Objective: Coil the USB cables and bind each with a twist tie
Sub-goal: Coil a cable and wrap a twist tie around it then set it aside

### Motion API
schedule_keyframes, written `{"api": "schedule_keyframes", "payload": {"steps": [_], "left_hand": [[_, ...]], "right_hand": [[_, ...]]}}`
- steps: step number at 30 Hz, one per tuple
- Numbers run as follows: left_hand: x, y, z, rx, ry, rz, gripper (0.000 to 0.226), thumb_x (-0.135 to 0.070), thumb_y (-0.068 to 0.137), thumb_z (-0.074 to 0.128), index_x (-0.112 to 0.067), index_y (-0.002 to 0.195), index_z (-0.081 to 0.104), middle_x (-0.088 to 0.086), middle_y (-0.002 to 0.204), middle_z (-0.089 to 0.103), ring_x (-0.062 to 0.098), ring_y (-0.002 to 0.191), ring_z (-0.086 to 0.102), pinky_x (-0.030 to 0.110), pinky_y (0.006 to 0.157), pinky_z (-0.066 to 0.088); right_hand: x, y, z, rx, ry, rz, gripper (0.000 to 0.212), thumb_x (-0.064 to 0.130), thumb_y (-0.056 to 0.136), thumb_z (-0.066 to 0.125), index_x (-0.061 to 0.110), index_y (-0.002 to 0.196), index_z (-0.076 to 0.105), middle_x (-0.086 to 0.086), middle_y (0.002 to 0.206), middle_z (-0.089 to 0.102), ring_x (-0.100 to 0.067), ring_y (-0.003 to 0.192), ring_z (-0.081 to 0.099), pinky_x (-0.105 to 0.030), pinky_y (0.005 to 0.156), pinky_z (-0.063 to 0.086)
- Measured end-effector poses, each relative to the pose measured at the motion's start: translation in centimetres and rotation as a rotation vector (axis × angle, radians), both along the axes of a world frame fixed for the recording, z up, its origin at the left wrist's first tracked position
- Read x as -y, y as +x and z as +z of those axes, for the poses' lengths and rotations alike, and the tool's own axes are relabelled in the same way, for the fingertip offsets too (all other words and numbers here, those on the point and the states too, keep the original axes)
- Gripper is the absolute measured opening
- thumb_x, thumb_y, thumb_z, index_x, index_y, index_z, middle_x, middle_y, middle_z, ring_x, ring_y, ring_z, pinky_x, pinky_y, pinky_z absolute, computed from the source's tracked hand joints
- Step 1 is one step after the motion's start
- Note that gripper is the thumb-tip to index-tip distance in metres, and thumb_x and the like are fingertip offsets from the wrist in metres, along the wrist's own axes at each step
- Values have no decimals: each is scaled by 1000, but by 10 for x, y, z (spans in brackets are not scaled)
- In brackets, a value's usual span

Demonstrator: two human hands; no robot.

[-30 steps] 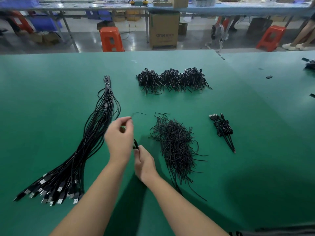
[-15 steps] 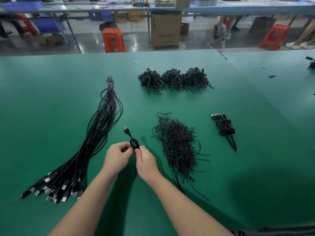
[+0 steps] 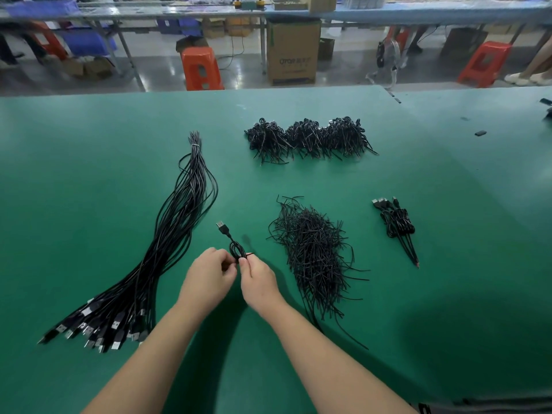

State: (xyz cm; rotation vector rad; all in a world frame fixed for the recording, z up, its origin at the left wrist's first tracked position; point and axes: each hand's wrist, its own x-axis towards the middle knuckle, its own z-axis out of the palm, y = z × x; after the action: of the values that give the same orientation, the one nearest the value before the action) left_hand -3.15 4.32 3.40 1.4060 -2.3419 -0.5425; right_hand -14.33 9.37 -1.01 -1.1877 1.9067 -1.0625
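Note:
A small coiled black USB cable [image 3: 234, 248] is held just above the green table [image 3: 89, 174], its plug [image 3: 221, 226] pointing up and away. My left hand [image 3: 209, 276] grips the coil's lower end. My right hand [image 3: 257, 279] pinches a black twist tie [image 3: 249, 254] at the coil's waist. A long bundle of uncoiled USB cables [image 3: 167, 234] lies to the left, plugs toward me. A loose heap of twist ties [image 3: 313, 255] lies to the right of my hands.
A few bound coils [image 3: 395, 225] lie at the right. Three bunches of black ties or cables [image 3: 307, 138] sit at the back centre. Beyond the table edge stand orange stools [image 3: 201, 68] and a cardboard box [image 3: 292, 52].
My left hand came down from a raised position, where it was drawing the tie up, to meet my right hand at the coil. Both hands now work the tie at the coil's waist.

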Motion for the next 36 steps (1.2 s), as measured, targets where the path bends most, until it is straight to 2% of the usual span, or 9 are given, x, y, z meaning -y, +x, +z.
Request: {"api": "schedule_keyframes", "payload": {"steps": [4,6,9,12,17,20,22,27,36], "left_hand": [[-5,3,7,211,-440,-188,17,-11,76,77,-11,72,61,3,73,53,25,56,54,30,43,38],[0,3,10,224,-629,-301,16,-7,74,75,-12,71,61,5,74,56,27,65,55,36,53,43],[10,6,16,190,-713,-477,13,-6,75,57,-15,78,66,3,92,66,27,95,64,38,81,46],[15,9,19,136,-576,-482,23,2,77,55,-18,80,67,-5,95,72,17,97,69,35,100,40],[16,6,19,-24,-175,-243,15,-20,91,59,-25,81,68,-14,76,69,12,74,64,34,83,39],[16,0,23,-102,44,-106,13,-17,88,69,-27,79,72,-15,75,71,5,73,63,19,76,42],[15,-4,27,-67,91,-59,13,-18,88,69,-27,81,74,-13,78,73,10,79,66,23,79,45],[15,-3,35,26,189,-3,13,-21,89,68,-29,81,74,-11,79,73,14,85,66,37,93,48],[12,-5,41,151,182,-12,14,-19,88,66,-27,84,76,-7,84,75,18,90,67,39,94,48]], "right_hand": [[4,-3,7,52,77,34,32,34,106,36,20,81,51,2,78,57,-25,75,55,-37,68,45],[4,-5,11,125,111,48,34,38,104,37,24,77,50,2,69,52,-23,60,53,-33,53,47],[2,-9,16,229,148,68,34,43,98,37,24,75,53,2,56,45,-19,35,44,-24,36,35],[0,-11,18,264,150,116,35,49,90,35,24,73,54,2,52,42,-21,33,42,-28,40,34],[-4,-11,17,301,112,129,35,38,97,37,28,68,53,3,56,42,-18,38,40,-30,42,33],[-8,-10,18,255,84,125,35,38,97,38,30,67,52,12,53,45,-11,51,41,-32,53,33],[-9,-8,16,125,52,146,32,39,99,40,23,73,49,9,64,48,-16,64,42,-36,62,34],[-10,0,7,-196,6,207,31,38,104,40,19,80,39,-2,77,53,-27,70,44,-38,61,30],[-15,3,7,-273,-51,215,26,40,105,38,23,85,39,-7,89,59,-26,74,47,-34,64,28]]}}
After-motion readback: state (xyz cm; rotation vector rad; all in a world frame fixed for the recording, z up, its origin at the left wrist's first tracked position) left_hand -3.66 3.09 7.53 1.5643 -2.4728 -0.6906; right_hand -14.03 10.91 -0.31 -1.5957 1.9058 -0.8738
